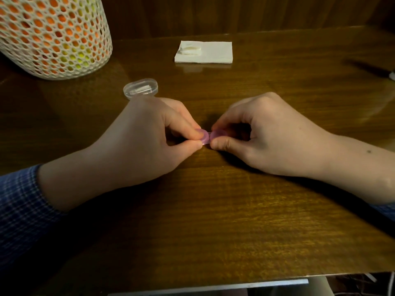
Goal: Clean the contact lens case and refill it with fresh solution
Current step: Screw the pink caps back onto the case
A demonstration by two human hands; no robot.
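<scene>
Head | left hand [136, 142], right hand [267, 135] pinch pink lens case [208, 138] | no readable writing

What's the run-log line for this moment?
left hand: pinches pink lens case | right hand: pinches case | case: low over wooden table | caps: on

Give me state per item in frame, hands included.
lens case: pink, lying flat on the table, pinched at both ends; open or capped, cannot tell
left hand: fingers pinch case's left end
right hand: fingers pinch case's right end
clear plastic box: lid closed, lying flat
napkin: folded, flat, a stack of cotton pads on its left part
mesh container: upright
</scene>
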